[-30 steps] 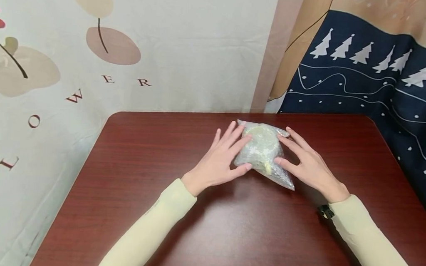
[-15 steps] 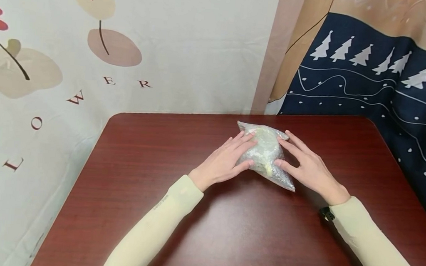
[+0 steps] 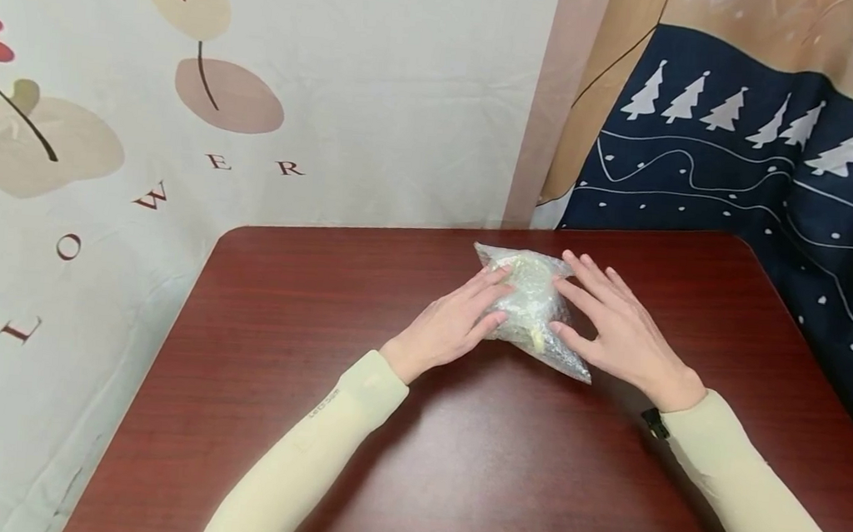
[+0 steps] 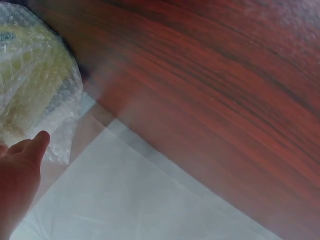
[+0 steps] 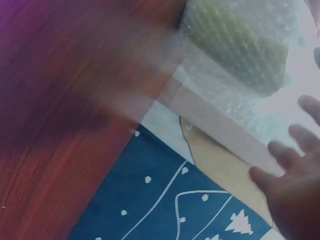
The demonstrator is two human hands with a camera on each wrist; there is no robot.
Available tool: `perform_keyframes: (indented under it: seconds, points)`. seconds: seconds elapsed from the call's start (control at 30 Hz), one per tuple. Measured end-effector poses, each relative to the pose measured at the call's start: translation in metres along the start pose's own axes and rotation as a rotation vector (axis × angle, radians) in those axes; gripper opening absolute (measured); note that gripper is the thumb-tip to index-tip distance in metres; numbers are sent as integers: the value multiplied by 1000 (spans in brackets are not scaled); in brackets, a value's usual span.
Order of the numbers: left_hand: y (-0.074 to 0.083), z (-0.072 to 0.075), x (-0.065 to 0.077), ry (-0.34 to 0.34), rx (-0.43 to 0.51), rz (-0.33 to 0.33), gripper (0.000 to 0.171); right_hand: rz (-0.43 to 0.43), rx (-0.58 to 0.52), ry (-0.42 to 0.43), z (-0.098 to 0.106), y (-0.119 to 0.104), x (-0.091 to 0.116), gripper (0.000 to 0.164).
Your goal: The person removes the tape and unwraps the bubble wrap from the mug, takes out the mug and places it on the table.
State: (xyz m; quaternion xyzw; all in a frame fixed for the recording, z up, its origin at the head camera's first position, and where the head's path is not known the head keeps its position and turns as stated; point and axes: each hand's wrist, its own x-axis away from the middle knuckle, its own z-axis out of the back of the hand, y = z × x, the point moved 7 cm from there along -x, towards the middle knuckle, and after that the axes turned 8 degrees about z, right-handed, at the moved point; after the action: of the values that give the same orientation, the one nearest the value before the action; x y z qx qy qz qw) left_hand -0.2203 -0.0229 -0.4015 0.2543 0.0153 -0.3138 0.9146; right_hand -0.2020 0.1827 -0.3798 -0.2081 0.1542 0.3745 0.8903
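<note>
A bubble-wrapped package [image 3: 532,303] lies near the table's far edge, something pale yellow-green showing through its clear wrap. What is inside I cannot make out. My left hand [image 3: 446,324] rests on its left side with straight fingers. To the right, my right hand [image 3: 626,336] has its fingers spread, thumb and index at the package's right edge. The left wrist view shows the wrapped package [image 4: 37,85] with the left hand [image 4: 20,175] below it. In the right wrist view, the right hand [image 5: 300,175] is spread beside the wrap [image 5: 240,45].
The dark red-brown wooden table [image 3: 530,475] has rounded far corners. A pale curtain [image 3: 393,113] with flower prints hangs behind it, and a navy cloth [image 3: 705,171] with white trees hangs at the right. A small black device [image 3: 656,423] sits at my right wrist.
My left hand has come further right and over the package, its fingers closer together. The right hand's fingers have spread and lifted slightly. The package has stayed nearly in place.
</note>
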Motion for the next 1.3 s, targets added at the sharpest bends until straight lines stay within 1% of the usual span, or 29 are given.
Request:
perform_keyframes:
  seconds: [0.13,0.23,0.33,0.63,0.87,1.0,1.13,1.3]
  points:
    - [-2,1,1,0,4,-3,46,149,-25,61,2,-14,-3,68]
    - [-3,0,1,-4,2,-2,46,209,-37,79,1,-20,-4,70]
    - [-3,0,1,-9,-2,-3,47,244,-41,81,-1,-24,-6,71]
    - [-5,0,0,-21,-2,-6,47,284,-52,67,-5,-31,-9,62]
    - [-7,-1,0,-21,10,-6,48,280,-44,73,-6,-31,-11,58]
    - [-8,-1,0,-17,2,-11,48,277,-59,90,-7,-30,-11,56]
    - [-6,0,0,-4,2,-34,47,273,-83,119,-7,-31,-12,54]
    - [-5,1,-1,-3,8,-40,47,258,-82,139,-8,-31,-11,53]
